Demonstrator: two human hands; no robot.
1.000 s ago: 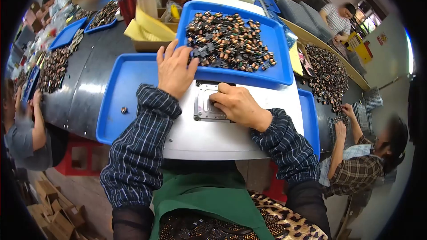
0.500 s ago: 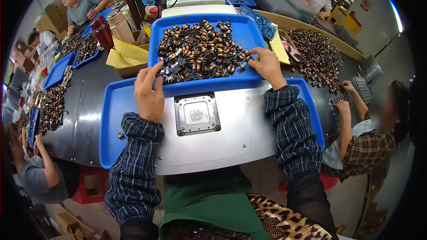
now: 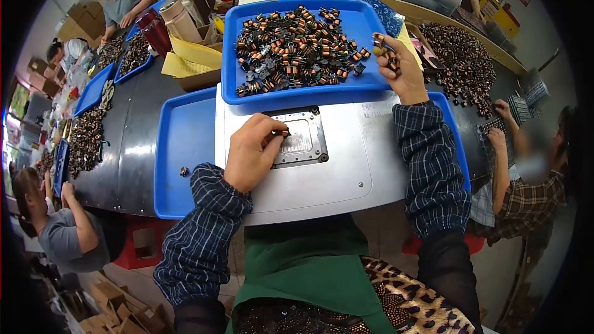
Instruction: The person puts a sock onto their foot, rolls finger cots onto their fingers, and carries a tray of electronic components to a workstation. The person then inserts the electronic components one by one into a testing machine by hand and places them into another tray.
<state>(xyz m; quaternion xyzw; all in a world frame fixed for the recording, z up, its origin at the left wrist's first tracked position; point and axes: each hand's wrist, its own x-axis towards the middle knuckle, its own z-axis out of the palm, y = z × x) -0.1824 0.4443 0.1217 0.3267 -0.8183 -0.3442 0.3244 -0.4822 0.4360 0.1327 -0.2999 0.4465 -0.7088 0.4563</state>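
My left hand [image 3: 252, 151] is closed in a pinch on a small dark component [image 3: 285, 133] over the left side of a square metal fixture [image 3: 300, 138]. The fixture is set in a silver metal plate [image 3: 346, 167]. My right hand [image 3: 399, 68] is raised at the right edge of the blue tray [image 3: 365, 25], its fingers curled around several small copper-coloured components [image 3: 390, 57]. Inside that tray lies a heap of copper-wound components [image 3: 297, 46]. Under the plate, a larger blue tray [image 3: 185, 117] holds one component [image 3: 184, 172].
A yellow paper-lined box [image 3: 195, 59], a red flask [image 3: 153, 31] and a beige flask [image 3: 179, 21] stand at the back left. Component piles lie left [image 3: 86, 142] and right [image 3: 461, 68]. Several co-workers sit around, one at the right [image 3: 526, 185].
My left hand has moved from the tray's edge down to the fixture, with a component in its fingertips. My right hand has lifted from the heap, holding components.
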